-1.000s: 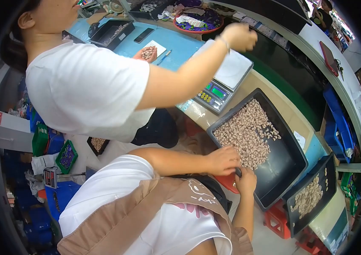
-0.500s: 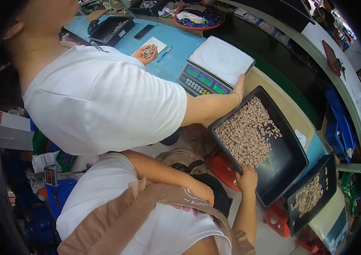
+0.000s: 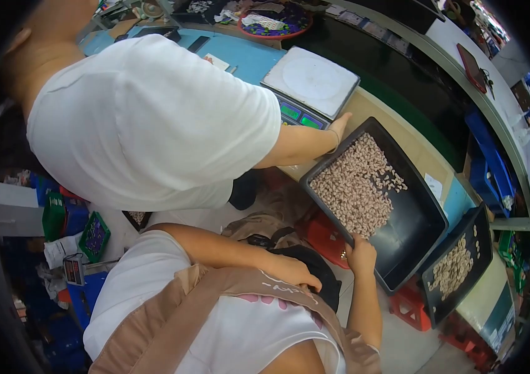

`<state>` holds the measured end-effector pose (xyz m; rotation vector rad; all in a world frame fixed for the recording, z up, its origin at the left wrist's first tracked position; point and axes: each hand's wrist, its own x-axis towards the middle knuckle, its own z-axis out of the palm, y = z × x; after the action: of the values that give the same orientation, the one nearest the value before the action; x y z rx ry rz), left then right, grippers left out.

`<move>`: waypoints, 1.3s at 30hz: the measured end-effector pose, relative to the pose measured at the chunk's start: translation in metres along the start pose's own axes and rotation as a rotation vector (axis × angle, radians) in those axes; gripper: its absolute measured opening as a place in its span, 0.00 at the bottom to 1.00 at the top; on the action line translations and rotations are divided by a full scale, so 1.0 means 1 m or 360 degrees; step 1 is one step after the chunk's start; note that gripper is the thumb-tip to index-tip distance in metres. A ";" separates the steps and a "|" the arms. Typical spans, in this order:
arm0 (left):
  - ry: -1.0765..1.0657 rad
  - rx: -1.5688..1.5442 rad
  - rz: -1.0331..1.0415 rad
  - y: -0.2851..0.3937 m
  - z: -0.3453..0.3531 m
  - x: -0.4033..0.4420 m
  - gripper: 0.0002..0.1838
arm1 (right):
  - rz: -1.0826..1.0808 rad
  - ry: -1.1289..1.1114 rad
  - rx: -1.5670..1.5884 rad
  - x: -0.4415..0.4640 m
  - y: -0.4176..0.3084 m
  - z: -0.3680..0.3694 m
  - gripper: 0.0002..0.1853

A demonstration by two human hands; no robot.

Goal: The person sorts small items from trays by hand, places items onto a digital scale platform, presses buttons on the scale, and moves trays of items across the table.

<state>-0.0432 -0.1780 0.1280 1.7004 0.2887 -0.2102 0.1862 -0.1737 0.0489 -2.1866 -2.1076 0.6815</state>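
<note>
The wearer's two hands are apart. The right hand (image 3: 361,255) grips the near rim of one large black tray (image 3: 411,240); the left hand (image 3: 296,272) rests low at the lap, and whether it holds anything cannot be told.

The large tray reaches forward from the right hand over the worktop (image 3: 386,109). Small brownish pieces (image 3: 355,184), too many to count, heap in its left part; the right part is mostly bare. Right of that hand stands a second, smaller black tray (image 3: 475,234) with paler pieces (image 3: 453,267) and a few lying singly.

Ahead of both hands is one scale (image 3: 315,81), its white plate bare, and one co-worker's hand (image 3: 338,129) just beside it. Farther ahead, one round red basket (image 3: 305,31) holds purple and green items. Behind the left hand's side, one green tray (image 3: 101,249) contains purple pieces.
</note>
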 end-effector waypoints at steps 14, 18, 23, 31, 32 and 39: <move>-0.0404 0.0110 -0.0308 -0.007 -0.025 -0.017 0.17 | -0.0043 -0.0077 0.0070 0.001 0.014 -0.004 0.16; -0.0360 0.0292 -0.0196 -0.010 -0.028 -0.015 0.18 | -0.0047 -0.0037 0.0104 0.003 0.012 -0.003 0.16; -0.0081 0.0134 0.0042 -0.020 -0.019 -0.020 0.22 | -0.0044 -0.0026 0.0145 0.003 0.011 -0.003 0.15; -0.0164 -0.0180 -0.0138 -0.012 -0.016 -0.008 0.22 | 0.0034 0.0061 0.0082 0.002 0.005 -0.002 0.17; -0.0075 -0.0177 -0.0216 -0.009 -0.019 -0.008 0.21 | 0.0021 0.0051 0.0073 0.002 0.005 -0.002 0.17; 0.1684 0.0812 0.0255 -0.039 -0.056 0.015 0.09 | 0.0040 0.0063 0.0121 0.005 0.005 0.002 0.16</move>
<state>-0.0420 -0.1166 0.0949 2.2050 0.9258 0.8344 0.1903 -0.1695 0.0437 -2.1722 -2.0047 0.7021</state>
